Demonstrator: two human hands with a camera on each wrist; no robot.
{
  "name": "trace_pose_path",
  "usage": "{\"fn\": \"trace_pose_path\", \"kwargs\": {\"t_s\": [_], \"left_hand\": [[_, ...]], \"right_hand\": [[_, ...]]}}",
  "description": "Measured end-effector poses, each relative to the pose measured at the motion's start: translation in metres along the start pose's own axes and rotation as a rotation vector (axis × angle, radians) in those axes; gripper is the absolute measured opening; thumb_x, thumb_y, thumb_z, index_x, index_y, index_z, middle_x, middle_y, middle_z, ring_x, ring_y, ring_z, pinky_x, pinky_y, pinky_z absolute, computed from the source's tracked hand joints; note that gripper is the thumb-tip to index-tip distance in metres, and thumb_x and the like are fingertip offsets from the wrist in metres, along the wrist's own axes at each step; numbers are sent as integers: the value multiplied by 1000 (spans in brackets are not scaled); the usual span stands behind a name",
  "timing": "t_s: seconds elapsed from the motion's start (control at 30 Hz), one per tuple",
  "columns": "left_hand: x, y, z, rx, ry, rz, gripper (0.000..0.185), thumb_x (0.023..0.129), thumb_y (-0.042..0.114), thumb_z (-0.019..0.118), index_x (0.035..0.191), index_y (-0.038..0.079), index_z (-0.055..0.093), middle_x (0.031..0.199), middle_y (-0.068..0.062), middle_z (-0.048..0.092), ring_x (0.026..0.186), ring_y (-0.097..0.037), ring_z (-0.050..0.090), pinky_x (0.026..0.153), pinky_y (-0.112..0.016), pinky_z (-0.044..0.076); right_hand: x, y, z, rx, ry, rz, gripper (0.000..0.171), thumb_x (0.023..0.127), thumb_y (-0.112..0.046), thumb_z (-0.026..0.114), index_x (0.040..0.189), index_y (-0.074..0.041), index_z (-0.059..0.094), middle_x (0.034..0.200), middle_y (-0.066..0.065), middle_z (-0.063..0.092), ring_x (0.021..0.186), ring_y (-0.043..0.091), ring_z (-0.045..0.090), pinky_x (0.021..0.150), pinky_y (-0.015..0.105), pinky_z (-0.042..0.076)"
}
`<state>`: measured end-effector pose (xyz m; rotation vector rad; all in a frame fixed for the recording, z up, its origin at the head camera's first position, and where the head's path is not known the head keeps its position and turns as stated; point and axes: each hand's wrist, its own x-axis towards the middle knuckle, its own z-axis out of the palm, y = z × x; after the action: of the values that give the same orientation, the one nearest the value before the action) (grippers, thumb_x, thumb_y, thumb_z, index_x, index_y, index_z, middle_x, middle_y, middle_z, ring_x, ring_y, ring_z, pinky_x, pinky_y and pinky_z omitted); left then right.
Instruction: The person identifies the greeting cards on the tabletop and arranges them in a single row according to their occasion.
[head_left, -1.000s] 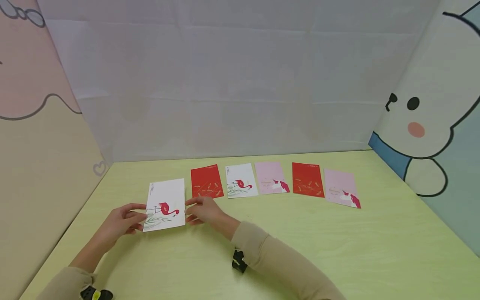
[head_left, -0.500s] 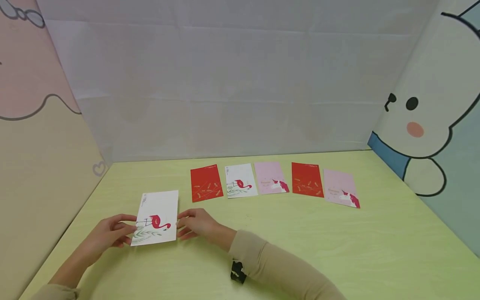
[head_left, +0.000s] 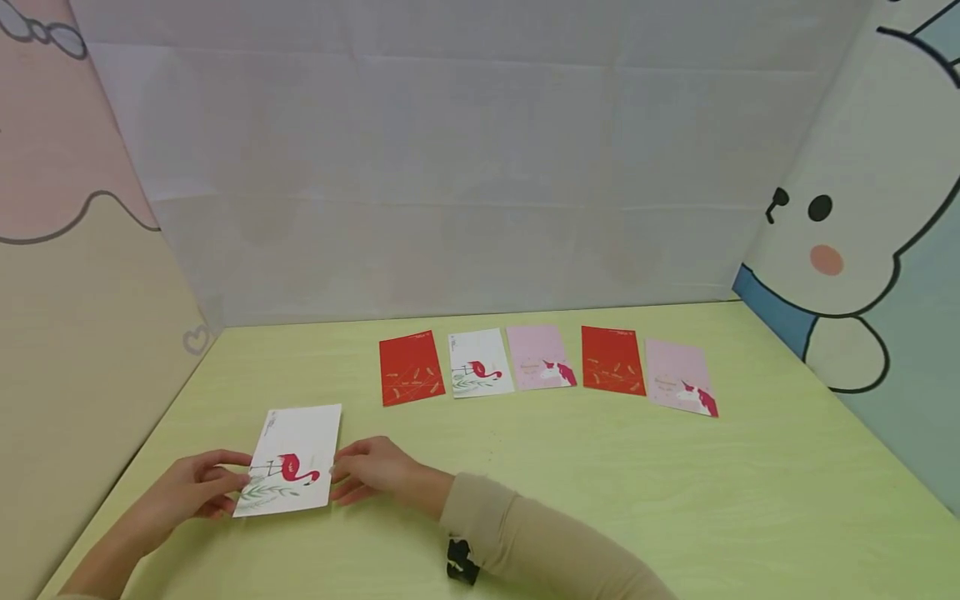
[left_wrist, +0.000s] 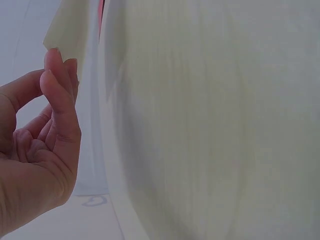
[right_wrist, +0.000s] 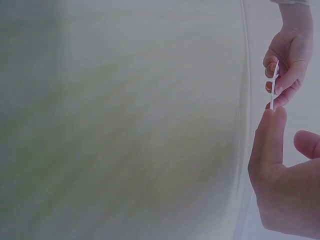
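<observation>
A white greeting card [head_left: 300,433] with a red flamingo and green leaves is held raised over the left part of the table, its shadow falling below. My left hand [head_left: 183,492] pinches the card's left edge between thumb and fingers. At the opposite edge, the fingertips of my right hand [head_left: 382,471] touch the card. In the right wrist view the right hand [right_wrist: 287,185] has straight fingers and its thumb stands away from the card, which appears edge-on. The left wrist view shows the card's plain underside [left_wrist: 70,30] above the left fingertips.
Along the back of the pale green table [head_left: 600,500] lies a row of cards: a red card [head_left: 411,368], another flamingo card [head_left: 476,350], a pink unicorn card [head_left: 532,343], a second red card [head_left: 612,358] and a second pink card [head_left: 675,362]. A white wall [head_left: 480,167] stands behind.
Both hands have moved left and toward the front of the table, bringing the flamingo card away from the row. The cards in the row have stayed put.
</observation>
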<state>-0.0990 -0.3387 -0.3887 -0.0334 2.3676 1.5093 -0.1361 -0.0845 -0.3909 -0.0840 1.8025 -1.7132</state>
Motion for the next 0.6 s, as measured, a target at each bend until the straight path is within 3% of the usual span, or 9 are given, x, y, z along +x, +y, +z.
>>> {"fn": "trace_pose_path", "kwargs": {"t_s": [0.33,0.6], "left_hand": [[-8,-6,-7,9,-58,-12,50,86,19,57,116,-17,40,73,-8,57,61,-20,56,55,-27,48],[-9,-12,-10,27,-58,-34,49,85,20,58,115,-16,41,75,-6,58,62,-19,56,54,-26,47]], "right_hand": [[-3,4,10,8,-44,19,8,83,-7,57,87,0,60,71,9,62,65,25,63,57,34,52],[1,7,16,6,-45,43,7,83,-7,58,84,-1,61,72,8,60,65,25,63,57,33,52]]}}
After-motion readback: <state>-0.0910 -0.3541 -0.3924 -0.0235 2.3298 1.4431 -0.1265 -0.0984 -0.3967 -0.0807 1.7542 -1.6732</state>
